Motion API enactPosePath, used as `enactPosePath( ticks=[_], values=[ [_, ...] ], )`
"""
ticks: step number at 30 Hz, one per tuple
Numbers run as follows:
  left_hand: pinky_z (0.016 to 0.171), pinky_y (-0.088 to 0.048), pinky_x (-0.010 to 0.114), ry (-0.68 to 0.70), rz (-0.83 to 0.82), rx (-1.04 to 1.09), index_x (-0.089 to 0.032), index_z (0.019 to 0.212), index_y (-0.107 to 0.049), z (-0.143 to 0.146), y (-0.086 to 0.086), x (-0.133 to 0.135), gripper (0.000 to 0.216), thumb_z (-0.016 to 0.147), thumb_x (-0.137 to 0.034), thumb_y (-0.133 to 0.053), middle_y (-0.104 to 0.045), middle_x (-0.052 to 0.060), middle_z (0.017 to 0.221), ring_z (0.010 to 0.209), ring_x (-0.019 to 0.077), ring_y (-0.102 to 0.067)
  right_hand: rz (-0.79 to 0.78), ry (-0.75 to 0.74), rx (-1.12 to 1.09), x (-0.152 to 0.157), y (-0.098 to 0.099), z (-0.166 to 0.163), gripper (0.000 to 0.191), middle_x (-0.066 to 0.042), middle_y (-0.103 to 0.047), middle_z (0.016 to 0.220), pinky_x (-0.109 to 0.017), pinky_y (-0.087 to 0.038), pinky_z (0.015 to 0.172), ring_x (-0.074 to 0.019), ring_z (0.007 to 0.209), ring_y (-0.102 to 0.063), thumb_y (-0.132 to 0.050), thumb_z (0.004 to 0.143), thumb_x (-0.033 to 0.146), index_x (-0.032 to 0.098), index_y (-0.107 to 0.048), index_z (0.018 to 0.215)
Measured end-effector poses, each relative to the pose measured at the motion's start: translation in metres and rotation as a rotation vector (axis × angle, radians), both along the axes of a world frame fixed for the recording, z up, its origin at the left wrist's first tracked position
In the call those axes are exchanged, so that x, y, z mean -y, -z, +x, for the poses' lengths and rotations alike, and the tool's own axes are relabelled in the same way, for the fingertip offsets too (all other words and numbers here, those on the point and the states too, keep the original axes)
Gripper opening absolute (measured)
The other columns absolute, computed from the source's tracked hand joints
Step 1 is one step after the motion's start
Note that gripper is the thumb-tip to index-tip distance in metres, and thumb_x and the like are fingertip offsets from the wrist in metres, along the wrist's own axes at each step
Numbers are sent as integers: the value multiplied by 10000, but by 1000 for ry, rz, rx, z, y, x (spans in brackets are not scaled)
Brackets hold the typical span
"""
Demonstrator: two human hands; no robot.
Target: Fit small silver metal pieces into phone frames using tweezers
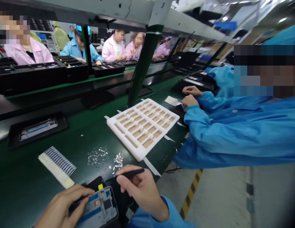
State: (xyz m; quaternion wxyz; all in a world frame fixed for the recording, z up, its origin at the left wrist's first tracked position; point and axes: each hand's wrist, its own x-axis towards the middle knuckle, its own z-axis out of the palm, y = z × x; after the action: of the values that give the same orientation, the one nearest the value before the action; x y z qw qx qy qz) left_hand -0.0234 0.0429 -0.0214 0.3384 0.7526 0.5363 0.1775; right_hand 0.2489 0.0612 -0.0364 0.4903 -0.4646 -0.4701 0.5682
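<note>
My left hand (66,204) grips the left side of a phone frame (103,210), thumb and fingers at its edge. The frame is grey with blue strips and a yellow tab (100,187) at its top, and sits in a black holder. My right hand (142,190) is closed around a slim black tweezer-like tool (134,172), whose tip points left, close above the bench. Just beyond that tip lie small shiny metal pieces (118,160) in a pile. Flatter clear-looking bits (98,156) are scattered to their left. A sheet with rows of dark strips (58,163) lies farther left.
A white foam tray (142,126) with many slots is on the green bench. Another phone frame (39,129) rests in a black tray at left. A co-worker in blue (233,133) works close at right. A green post (144,63) rises behind the foam tray.
</note>
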Motion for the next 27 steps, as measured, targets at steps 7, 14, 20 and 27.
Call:
enactPosePath(
  ticks=[7,14,20,27],
  values=[
    [871,-625,243,-17,-154,48,-353,1182,-822,13,-5,-1,314,1046,-431,-549,-839,19,1106,1008,198,-804,25,-128,107,21,7,-24,187,-67,-814,808,-288,-615,599,-210,652,-755,-816,913,383,203,-864,892],
    [873,-624,251,-8,-147,33,-364,1181,-819,13,-4,-1,329,1046,-427,-526,-827,14,1096,989,185,-797,31,-164,198,17,5,-26,170,-59,-811,791,-286,-583,588,-213,659,-754,-772,934,344,211,-869,892],
    [881,-629,282,-14,-169,-2,-353,1197,-811,12,-2,1,370,1058,-465,-487,-812,30,1118,1002,196,-787,21,-147,198,17,4,-28,157,-53,-802,777,-280,-576,586,-206,651,-750,-757,933,308,207,-864,876],
    [883,-612,280,-52,-194,5,-331,1110,-811,16,2,2,344,1044,-490,-513,-806,20,1088,987,191,-780,42,-130,201,17,2,-29,164,-55,-803,780,-283,-588,594,-211,658,-756,-755,935,308,208,-861,862]
  ],
)
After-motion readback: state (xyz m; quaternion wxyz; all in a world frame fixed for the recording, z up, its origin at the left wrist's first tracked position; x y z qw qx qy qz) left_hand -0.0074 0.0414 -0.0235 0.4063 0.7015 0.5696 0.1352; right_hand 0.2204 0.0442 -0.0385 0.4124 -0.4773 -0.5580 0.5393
